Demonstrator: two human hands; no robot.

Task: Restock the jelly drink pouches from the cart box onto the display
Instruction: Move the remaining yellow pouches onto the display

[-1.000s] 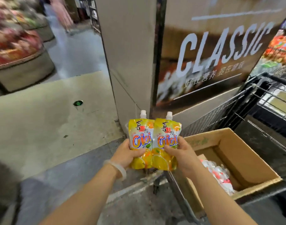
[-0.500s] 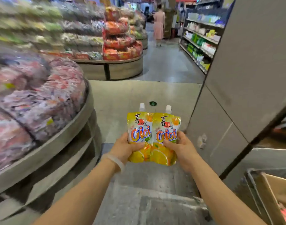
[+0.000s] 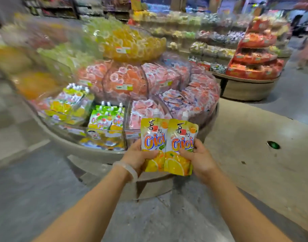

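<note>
the left hand (image 3: 137,155) grips the lower part of the left pouch (image 3: 154,144), thumb curled over its front, and the right hand (image 3: 197,158) grips the right pouch (image 3: 182,147) the same way, so the two yellow orange-flavour pouches stand upright side by side, edges touching, white caps up, held out in front of the body. the grip itself is unchanged from a second ago; what has changed is everything behind it. a second ago the pouches were above the cart box beside a wall panel, half a second ago the view was swinging across the aisle, and now the round tiered display (image 3: 90,151) sits directly behind the pouches, with the cart and box out of view. the carry leg looks nearly done. on the display's lowest tier, a compartment of green-and-yellow spouted pouches (image 3: 106,117) lies just left of the hands, with another mixed yellow batch (image 3: 69,103) further left; the rest holds jelly cups and small packets, much of it blurred. the likely next step is choosing the matching compartment and setting both pouches in, spouts up.
</note>
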